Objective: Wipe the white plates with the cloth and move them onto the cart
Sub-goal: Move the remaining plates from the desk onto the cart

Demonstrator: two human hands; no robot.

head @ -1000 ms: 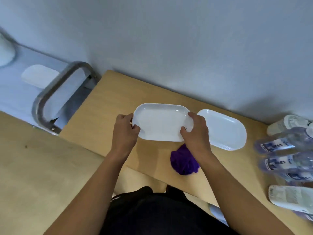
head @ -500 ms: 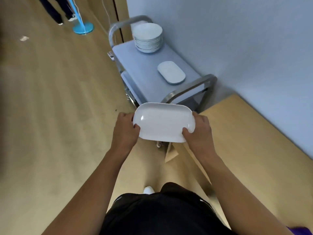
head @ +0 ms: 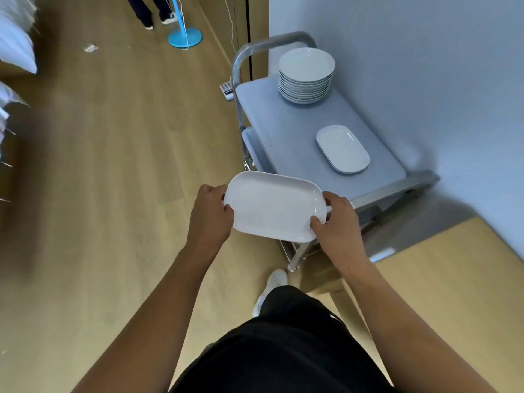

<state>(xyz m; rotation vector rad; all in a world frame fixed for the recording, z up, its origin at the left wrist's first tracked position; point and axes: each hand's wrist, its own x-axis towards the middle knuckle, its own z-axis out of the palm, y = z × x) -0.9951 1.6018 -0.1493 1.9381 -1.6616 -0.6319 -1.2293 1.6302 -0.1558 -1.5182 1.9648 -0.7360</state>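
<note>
Two hands hold one white plate between them. The left hand [head: 211, 215] grasps the left short end of the plate [head: 273, 207], with the thumb lying on top of the rim and the other fingers curled round the edge. The right hand [head: 337, 222] grasps the right short end in the same manner, its thumb on the rim near the lower corner.

The plate is oblong with rounded corners. It is held about level in the air, above the floor [head: 113, 180] and just in front of the near end of the cart [head: 283, 131], and it touches nothing except the hands.

The cart has a grey-blue top and a metal handle [head: 397, 185] at its near end, and it stands along the wall [head: 425, 66]. A second plate [head: 343, 148] of the same oblong shape lies flat on the near half of the top, toward the wall side. A stack of round plates [head: 306, 76] stands at the far end, well apart from it.

A wooden table [head: 453, 279] fills the lower right, its corner near the cart's handle. Below the held plate a white shoe [head: 272, 282] of the person rests on the floor. Farther away stands a blue round base [head: 185, 37] with a thin pole, and beside it are the legs [head: 153, 12] of another person. A small white device [head: 226, 89] lies on the floor by the far end of the cart.
</note>
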